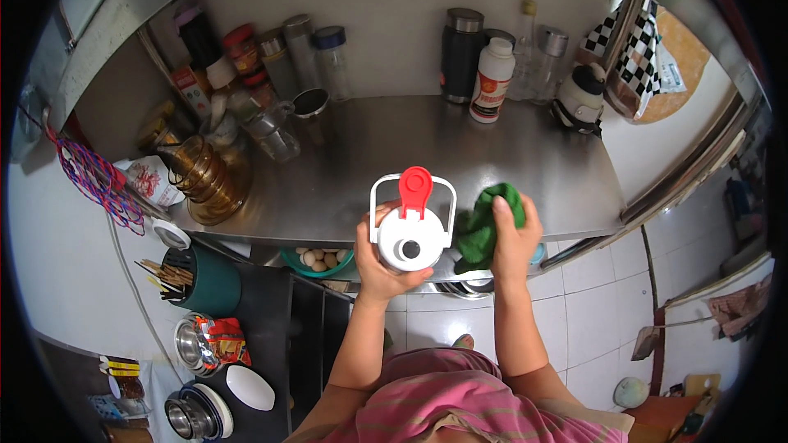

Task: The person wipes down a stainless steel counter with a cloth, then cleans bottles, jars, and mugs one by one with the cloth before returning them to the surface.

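A white bottle (pixel 394 240) with a white carrying loop is held upright in front of me, seen from above. Its red flip cap (pixel 416 187) stands raised, baring the dark round mouth of the spout. My left hand (pixel 378 271) wraps around the bottle from the left and below, thumb on the near side. To the right, my right hand (pixel 517 237) grips a bunched green cloth (pixel 480 237), thumb on top. The cloth hangs just beside the bottle, with a small gap between them. Both hands are at the front edge of a stainless steel shelf (pixel 394 154).
Stacked amber glass bowls (pixel 206 178), a clear glass mug (pixel 271 132) and a steel cup (pixel 311 111) stand on the left. At the back right are a black thermos (pixel 462 55) and a white bottle with a red label (pixel 492 80). Below sits a basket of eggs (pixel 319 261).
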`<action>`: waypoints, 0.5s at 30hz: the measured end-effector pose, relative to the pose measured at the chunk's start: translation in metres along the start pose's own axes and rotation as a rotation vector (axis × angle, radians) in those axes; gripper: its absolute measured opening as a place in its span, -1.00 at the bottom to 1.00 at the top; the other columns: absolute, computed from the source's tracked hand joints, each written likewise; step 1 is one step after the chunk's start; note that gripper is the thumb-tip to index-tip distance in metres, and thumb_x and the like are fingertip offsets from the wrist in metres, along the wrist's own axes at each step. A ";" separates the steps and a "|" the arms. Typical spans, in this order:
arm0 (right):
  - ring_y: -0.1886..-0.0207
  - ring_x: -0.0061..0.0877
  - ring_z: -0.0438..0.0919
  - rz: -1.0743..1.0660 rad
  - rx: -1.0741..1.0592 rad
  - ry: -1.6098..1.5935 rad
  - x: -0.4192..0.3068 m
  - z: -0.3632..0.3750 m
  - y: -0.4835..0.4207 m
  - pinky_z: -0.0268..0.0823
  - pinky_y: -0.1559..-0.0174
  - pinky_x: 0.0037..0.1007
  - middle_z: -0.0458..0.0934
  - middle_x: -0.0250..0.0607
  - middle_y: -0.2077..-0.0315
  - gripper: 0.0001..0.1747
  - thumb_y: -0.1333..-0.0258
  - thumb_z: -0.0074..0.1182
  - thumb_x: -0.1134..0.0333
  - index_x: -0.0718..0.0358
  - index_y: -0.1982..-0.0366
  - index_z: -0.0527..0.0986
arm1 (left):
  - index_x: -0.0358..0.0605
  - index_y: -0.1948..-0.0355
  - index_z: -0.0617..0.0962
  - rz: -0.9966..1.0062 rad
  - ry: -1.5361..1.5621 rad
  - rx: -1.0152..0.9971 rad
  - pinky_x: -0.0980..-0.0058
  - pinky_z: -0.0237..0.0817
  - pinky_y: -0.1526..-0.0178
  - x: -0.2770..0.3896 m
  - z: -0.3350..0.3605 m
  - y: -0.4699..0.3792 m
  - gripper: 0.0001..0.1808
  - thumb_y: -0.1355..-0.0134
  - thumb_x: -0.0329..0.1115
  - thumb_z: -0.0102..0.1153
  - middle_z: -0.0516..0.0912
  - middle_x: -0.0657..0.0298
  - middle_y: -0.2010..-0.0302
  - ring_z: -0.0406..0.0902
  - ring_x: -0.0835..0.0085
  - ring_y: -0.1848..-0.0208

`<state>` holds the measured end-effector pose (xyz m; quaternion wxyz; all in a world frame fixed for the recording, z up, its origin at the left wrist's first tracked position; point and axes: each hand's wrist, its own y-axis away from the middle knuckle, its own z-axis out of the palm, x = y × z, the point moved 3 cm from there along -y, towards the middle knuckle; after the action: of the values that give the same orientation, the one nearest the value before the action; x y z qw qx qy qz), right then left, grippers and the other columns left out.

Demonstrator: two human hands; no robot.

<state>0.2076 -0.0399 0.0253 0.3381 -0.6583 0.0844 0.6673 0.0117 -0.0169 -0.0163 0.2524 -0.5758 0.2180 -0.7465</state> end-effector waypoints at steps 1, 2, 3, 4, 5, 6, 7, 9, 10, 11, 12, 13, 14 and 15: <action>0.25 -0.64 0.51 0.021 0.086 -0.099 0.002 -0.006 0.008 0.37 0.13 -0.54 0.59 -0.30 0.33 -0.66 -0.15 0.21 0.27 0.38 0.14 0.53 | -0.28 -0.09 0.36 0.038 -0.087 -0.034 0.27 0.34 -0.13 -0.001 0.000 -0.003 0.01 0.37 -0.03 0.61 0.52 -0.01 -0.03 0.54 0.16 -0.05; 0.25 -0.64 0.51 0.023 0.087 -0.098 -0.001 -0.007 0.017 0.37 0.13 -0.54 0.59 -0.30 0.33 -0.66 -0.15 0.21 0.27 0.38 0.14 0.53 | -0.28 -0.08 0.37 0.076 -0.174 -0.070 0.27 0.34 -0.12 -0.002 0.000 -0.005 0.00 0.37 -0.02 0.61 0.53 -0.01 -0.03 0.54 0.16 -0.05; 0.22 -0.58 0.52 -0.097 0.034 -0.115 -0.013 -0.004 0.027 0.37 0.11 -0.50 0.59 -0.22 0.28 -0.62 -0.17 0.17 0.22 0.39 0.12 0.52 | -0.28 -0.08 0.37 0.073 -0.174 -0.071 0.27 0.34 -0.12 -0.004 0.000 -0.005 0.00 0.37 -0.02 0.61 0.53 -0.01 -0.03 0.54 0.16 -0.05; 0.20 -0.52 0.54 -0.218 -0.018 -0.132 -0.020 -0.001 0.034 0.37 0.08 -0.46 0.58 -0.15 0.24 -0.58 -0.19 0.14 0.16 0.40 0.11 0.52 | -0.28 -0.07 0.37 0.083 -0.195 -0.071 0.27 0.35 -0.12 -0.006 0.001 -0.004 0.00 0.37 -0.02 0.60 0.54 0.00 -0.03 0.54 0.16 -0.04; 0.06 -0.31 0.53 -0.296 -0.144 -0.035 -0.020 0.003 0.039 0.35 -0.01 -0.33 0.56 -0.03 0.12 -0.52 -0.12 0.17 0.12 0.40 0.11 0.52 | -0.28 -0.07 0.38 0.093 -0.215 -0.071 0.28 0.35 -0.11 -0.008 0.002 -0.003 0.00 0.36 -0.01 0.60 0.55 0.00 -0.02 0.54 0.16 -0.04; 0.02 -0.22 0.49 -0.506 -0.214 0.168 -0.030 0.014 0.037 0.34 -0.04 -0.28 0.54 -0.02 0.08 -0.53 -0.08 0.19 0.14 0.40 0.12 0.52 | -0.28 -0.07 0.38 0.103 -0.224 -0.065 0.27 0.35 -0.11 -0.008 0.001 0.000 0.00 0.37 0.00 0.60 0.56 0.01 0.00 0.55 0.15 -0.03; -0.02 -0.14 0.46 -0.716 -0.276 0.385 -0.041 0.025 0.034 0.32 -0.06 -0.24 0.53 0.00 0.05 -0.54 -0.04 0.20 0.16 0.40 0.13 0.53 | -0.30 -0.08 0.36 0.134 -0.258 -0.064 0.28 0.35 -0.11 -0.008 0.006 0.000 0.00 0.36 -0.06 0.61 0.55 0.00 -0.01 0.55 0.16 -0.03; -0.02 -0.07 0.42 -0.664 -0.294 0.446 -0.043 0.038 0.034 0.29 -0.06 -0.18 0.53 -0.06 0.03 -0.55 0.01 0.21 0.19 0.39 0.16 0.53 | -0.30 -0.10 0.34 -0.004 -0.222 0.023 0.30 0.35 -0.11 -0.015 0.009 0.005 -0.01 0.32 -0.12 0.61 0.54 0.01 -0.02 0.54 0.20 -0.04; 0.02 -0.09 0.43 -0.679 -0.306 0.492 -0.045 0.040 0.037 0.31 -0.02 -0.18 0.52 -0.10 0.02 -0.58 0.00 0.20 0.21 0.37 0.16 0.54 | -0.31 -0.12 0.32 0.007 -0.191 0.030 0.31 0.35 -0.11 -0.017 0.008 0.006 -0.03 0.27 -0.17 0.60 0.53 0.03 -0.03 0.54 0.23 -0.05; 0.06 -0.15 0.45 -0.702 -0.309 0.527 -0.047 0.040 0.044 0.35 0.04 -0.24 0.54 -0.13 0.04 -0.57 0.06 0.25 0.22 0.35 0.17 0.55 | -0.30 -0.11 0.33 0.004 -0.162 0.051 0.32 0.35 -0.12 -0.020 0.006 0.007 -0.08 0.23 -0.20 0.59 0.53 0.03 -0.04 0.53 0.25 -0.05; 0.09 -0.19 0.45 -0.722 -0.308 0.538 -0.046 0.040 0.053 0.37 0.07 -0.28 0.55 -0.16 0.05 -0.57 0.09 0.27 0.23 0.34 0.18 0.56 | -0.30 -0.10 0.33 -0.061 -0.158 0.105 0.33 0.35 -0.12 -0.020 0.007 0.007 -0.10 0.23 -0.22 0.59 0.53 0.03 -0.04 0.54 0.26 -0.05; 0.12 -0.22 0.46 -0.741 -0.307 0.549 -0.045 0.039 0.061 0.38 0.11 -0.33 0.56 -0.19 0.06 -0.57 0.12 0.29 0.23 0.32 0.18 0.56 | -0.30 -0.09 0.34 -0.126 -0.155 0.159 0.33 0.35 -0.12 -0.018 0.007 0.007 -0.12 0.22 -0.24 0.59 0.53 0.02 -0.05 0.54 0.27 -0.05; 0.18 -0.31 0.46 -0.749 -0.307 0.563 -0.043 0.037 0.069 0.38 0.20 -0.40 0.58 -0.28 0.08 -0.59 0.18 0.32 0.26 0.28 0.22 0.58 | -0.31 -0.07 0.34 -0.071 -0.189 0.153 0.35 0.35 -0.11 -0.013 0.006 0.004 -0.15 0.20 -0.28 0.57 0.53 0.01 -0.05 0.54 0.29 -0.04; 0.18 -0.31 0.46 -0.749 -0.310 0.562 -0.041 0.037 0.077 0.38 0.20 -0.40 0.58 -0.28 0.08 -0.59 0.18 0.32 0.26 0.28 0.22 0.58 | -0.30 -0.08 0.35 -0.119 -0.180 0.179 0.36 0.35 -0.11 -0.014 0.005 0.003 -0.22 0.12 -0.30 0.52 0.53 0.02 -0.04 0.53 0.30 -0.06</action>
<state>0.1298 -0.0918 0.0427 0.4170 -0.8403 -0.1708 0.3013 0.0197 -0.0110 -0.0276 0.2767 -0.6275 0.0927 -0.7218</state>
